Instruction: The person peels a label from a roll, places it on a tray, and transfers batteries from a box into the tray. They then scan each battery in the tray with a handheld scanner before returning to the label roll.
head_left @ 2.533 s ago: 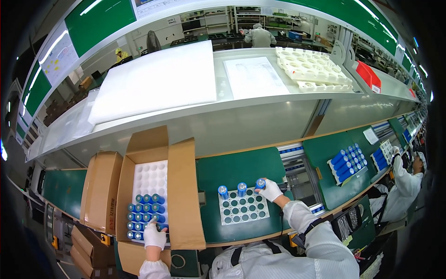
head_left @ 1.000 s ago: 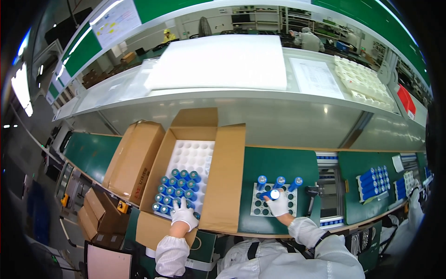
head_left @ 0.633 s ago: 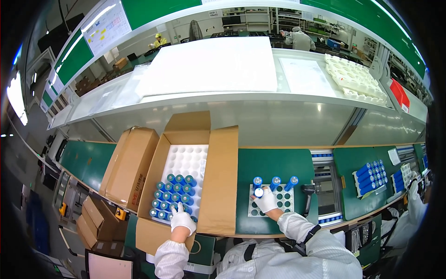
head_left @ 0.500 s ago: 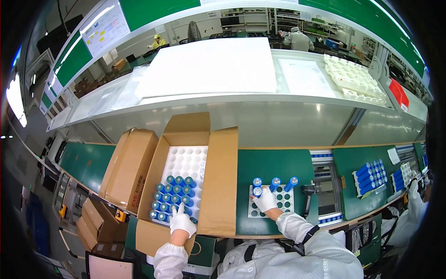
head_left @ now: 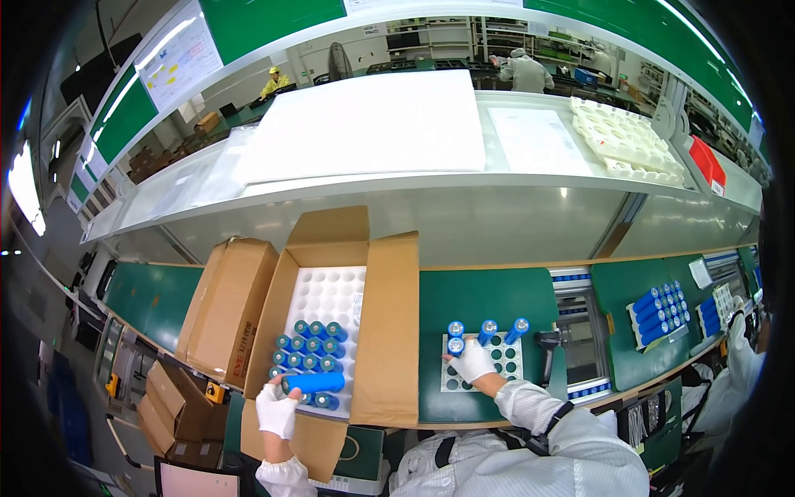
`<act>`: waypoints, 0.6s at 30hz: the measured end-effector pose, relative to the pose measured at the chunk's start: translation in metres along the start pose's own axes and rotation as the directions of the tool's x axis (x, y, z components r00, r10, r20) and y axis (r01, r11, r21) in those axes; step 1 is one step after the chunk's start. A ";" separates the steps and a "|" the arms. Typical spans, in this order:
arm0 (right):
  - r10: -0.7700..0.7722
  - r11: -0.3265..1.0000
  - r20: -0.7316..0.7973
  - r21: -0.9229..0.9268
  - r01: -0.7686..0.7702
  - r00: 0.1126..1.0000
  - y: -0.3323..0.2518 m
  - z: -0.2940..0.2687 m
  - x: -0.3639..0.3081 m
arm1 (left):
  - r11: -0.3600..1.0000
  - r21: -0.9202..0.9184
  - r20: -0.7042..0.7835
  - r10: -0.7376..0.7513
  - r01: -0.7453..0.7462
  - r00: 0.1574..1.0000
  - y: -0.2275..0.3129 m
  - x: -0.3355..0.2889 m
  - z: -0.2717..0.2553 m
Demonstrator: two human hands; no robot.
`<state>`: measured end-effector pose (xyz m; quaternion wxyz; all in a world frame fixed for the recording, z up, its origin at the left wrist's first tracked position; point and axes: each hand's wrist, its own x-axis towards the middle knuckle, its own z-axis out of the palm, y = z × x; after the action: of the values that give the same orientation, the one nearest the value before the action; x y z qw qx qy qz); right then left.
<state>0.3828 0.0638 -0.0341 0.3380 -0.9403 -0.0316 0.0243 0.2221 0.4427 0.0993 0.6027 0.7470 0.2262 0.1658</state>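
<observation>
My gloved left hand (head_left: 276,413) is closed on one end of a blue cylindrical battery cell (head_left: 316,382), held sideways over the open cardboard box (head_left: 387,331). Below it, several blue cells (head_left: 315,345) stand upright in the near part of a white foam tray (head_left: 327,290), whose far pockets hold none. On the green table to the right, my gloved right hand (head_left: 475,362) has its fingers round another battery cell (head_left: 455,345) at a white holder with round holes (head_left: 445,379). More cells stand along the holder's far edge, the rightmost one (head_left: 517,330) tilted.
A closed carton (head_left: 228,306) sits left of the open box. A dark handheld tool, perhaps a scanner (head_left: 547,340), lies right of the holder, beside a conveyor gap (head_left: 582,331). Blue cells in a block (head_left: 660,315) stand farther right. A shelf (head_left: 373,184) spans the back.
My left hand has lifted a battery cell from the foam tray, turned it sideways and drawn it left. My right hand stays at the holder.
</observation>
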 end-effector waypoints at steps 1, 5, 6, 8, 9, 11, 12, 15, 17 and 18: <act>-0.029 0.997 0.012 -0.075 0.030 0.999 0.003 -0.006 -0.001 | 1.000 0.003 -0.010 0.002 -0.002 1.000 0.010 0.001 0.002; -0.306 0.952 -0.024 -0.005 0.306 0.952 -0.026 -0.060 -0.018 | 0.769 -0.616 0.163 -0.086 0.169 0.983 0.010 0.007 0.017; -0.376 0.926 0.019 0.055 0.374 0.926 -0.043 -0.072 -0.025 | 0.673 -0.704 0.265 -0.050 0.228 0.963 0.010 0.006 0.030; -0.526 0.816 0.011 0.290 0.501 0.850 -0.076 -0.082 -0.035 | 0.515 -0.763 0.379 -0.132 0.391 0.916 0.005 0.005 0.056; -0.553 0.763 0.038 0.425 0.487 0.833 -0.097 -0.088 -0.038 | 0.423 -0.767 0.463 -0.155 0.482 0.873 0.011 0.003 0.072; -0.458 0.756 0.303 0.627 0.187 0.836 -0.133 -0.097 -0.045 | 0.301 -0.775 0.534 -0.159 0.556 0.830 0.015 -0.002 0.098; -0.475 0.716 0.234 0.663 0.218 0.848 -0.142 -0.093 -0.046 | 0.347 -0.758 0.538 -0.147 0.553 0.830 0.015 -0.005 0.109; -0.526 0.607 -0.045 0.680 0.412 0.850 -0.154 -0.085 -0.048 | 0.303 -0.696 0.650 -0.120 0.651 0.750 0.005 -0.008 0.124; -0.460 0.461 -0.044 0.842 0.281 0.887 -0.144 -0.070 -0.043 | 0.330 -0.667 0.657 -0.164 0.668 0.736 0.027 -0.015 0.140; -0.457 0.470 -0.058 0.832 0.296 0.888 -0.135 -0.071 -0.041 | 0.354 -0.647 0.647 -0.212 0.675 0.732 0.036 -0.015 0.145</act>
<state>0.3410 0.1193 0.1078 0.7282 -0.6358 -0.2524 0.0421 0.2897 0.3083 0.1027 0.9440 0.2669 0.1651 -0.1021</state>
